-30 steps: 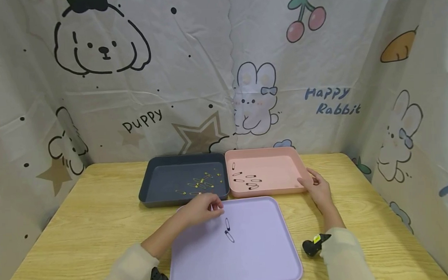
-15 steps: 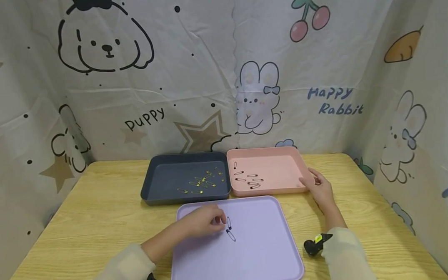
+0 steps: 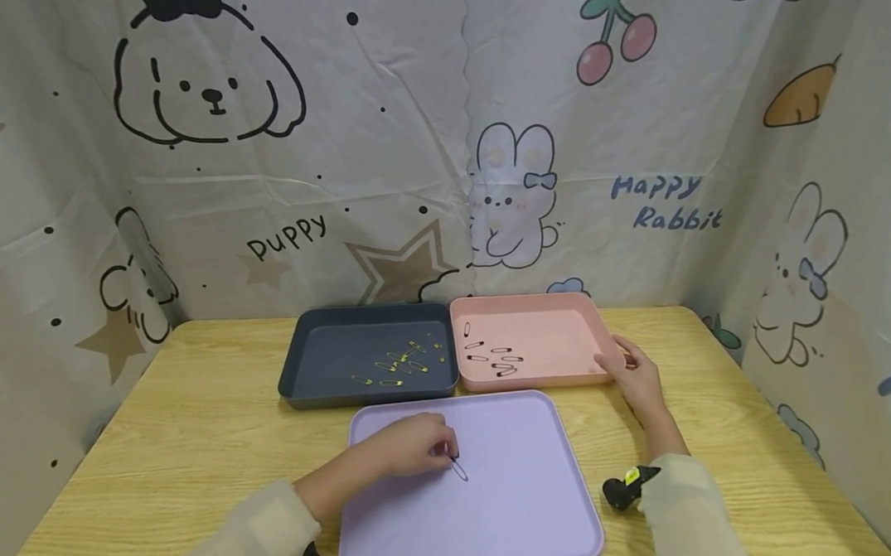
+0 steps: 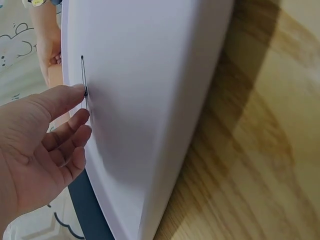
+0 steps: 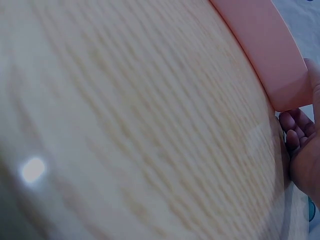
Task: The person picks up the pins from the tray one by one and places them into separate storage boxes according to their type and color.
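My left hand (image 3: 419,443) is low over the lilac tray (image 3: 526,507), its thumb and fingertips at a safety pin (image 4: 86,102) with a black cap. In the left wrist view a gap shows between thumb and index finger, and the pin spans it. A second black-capped safety pin (image 3: 460,470) lies right beside, on the tray. At the near right corner of the pink tray (image 3: 567,331), my right hand (image 3: 636,382) holds the rim, thumb on top and the other fingers curled at the outside. Several black-capped pins (image 3: 501,360) lie inside that tray.
Left of the pink tray stands a dark grey tray (image 3: 329,358) with several yellow safety pins (image 3: 390,383) in it. All the trays rest on a wooden table (image 3: 162,456). A printed cloth (image 3: 399,81) hangs around the back and sides.
My left hand has moved from the lilac tray's far edge toward me and slightly right, down to the two pins, covering most of one. The right hand stays at the pink tray's corner.
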`<state>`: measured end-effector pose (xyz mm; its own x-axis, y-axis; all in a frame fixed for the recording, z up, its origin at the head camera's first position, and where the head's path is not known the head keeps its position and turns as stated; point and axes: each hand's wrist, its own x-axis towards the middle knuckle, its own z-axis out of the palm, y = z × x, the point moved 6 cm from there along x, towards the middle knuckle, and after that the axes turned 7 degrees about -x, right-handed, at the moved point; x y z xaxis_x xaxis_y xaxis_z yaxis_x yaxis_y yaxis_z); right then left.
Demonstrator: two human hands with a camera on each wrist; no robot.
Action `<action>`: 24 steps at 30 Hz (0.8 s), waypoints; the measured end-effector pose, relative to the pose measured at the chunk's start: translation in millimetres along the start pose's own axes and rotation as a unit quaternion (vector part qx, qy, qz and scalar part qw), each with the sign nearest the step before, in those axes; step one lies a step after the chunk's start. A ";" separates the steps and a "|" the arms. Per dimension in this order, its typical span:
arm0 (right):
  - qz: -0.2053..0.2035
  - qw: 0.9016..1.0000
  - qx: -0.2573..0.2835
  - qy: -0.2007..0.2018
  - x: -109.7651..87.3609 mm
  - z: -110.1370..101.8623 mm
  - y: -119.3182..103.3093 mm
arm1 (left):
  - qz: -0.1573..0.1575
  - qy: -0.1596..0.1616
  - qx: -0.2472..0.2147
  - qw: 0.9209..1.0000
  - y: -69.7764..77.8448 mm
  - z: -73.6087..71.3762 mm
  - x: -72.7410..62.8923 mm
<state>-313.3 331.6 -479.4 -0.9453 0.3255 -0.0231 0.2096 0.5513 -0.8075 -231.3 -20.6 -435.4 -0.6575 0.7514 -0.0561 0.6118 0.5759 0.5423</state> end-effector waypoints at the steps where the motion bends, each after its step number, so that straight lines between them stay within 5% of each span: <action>1: 0.000 1.000 0.000 0.000 -0.2 0.2 0.0 | -0.001 -0.001 0.005 1.000 -0.7 1.0 0.4; 14: 0.003 1.000 0.003 0.007 2.3 -0.4 2.1 | 0.011 0.003 0.036 0.999 1.1 4.2 0.8; 24: 0.005 1.000 0.002 -0.001 1.3 0.5 2.1 | -0.013 0.008 0.008 1.000 -2.3 4.5 0.5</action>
<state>-314.2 332.8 -481.4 -0.9433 0.3303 -0.0328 0.2188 0.5442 -0.8099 -231.0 -20.0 -440.4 -0.6807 0.7303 -0.0571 0.6004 0.6009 0.5277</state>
